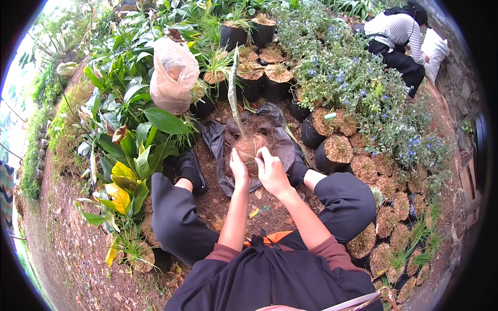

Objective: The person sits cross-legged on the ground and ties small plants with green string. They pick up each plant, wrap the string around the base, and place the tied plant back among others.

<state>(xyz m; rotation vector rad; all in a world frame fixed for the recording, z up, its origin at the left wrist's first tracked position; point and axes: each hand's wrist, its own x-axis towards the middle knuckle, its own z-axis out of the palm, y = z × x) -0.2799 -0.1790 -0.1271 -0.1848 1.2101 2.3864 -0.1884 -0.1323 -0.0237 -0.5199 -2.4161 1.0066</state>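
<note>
A ball of brown coconut fibre [252,144] sits low between my feet, with a single upright snake plant leaf [233,87] rising from it. My left hand [239,169] cups the ball's near left side. At its near right side, my right hand [270,169] pinches a thin pale green string [255,149] that runs across the fibre. Beneath and around the ball lies a black plastic sheet [214,136] with loose coconut fibre [268,126] on it. The ball's underside is hidden.
Black polybags [233,35] filled with brown material stand ahead and to the right. A translucent plastic bag [173,77] sits among leafy plants [136,136] at left. Blue-flowered shrubs [342,74] grow at right. Beyond them, a person [400,39] bends over a white sack [432,54].
</note>
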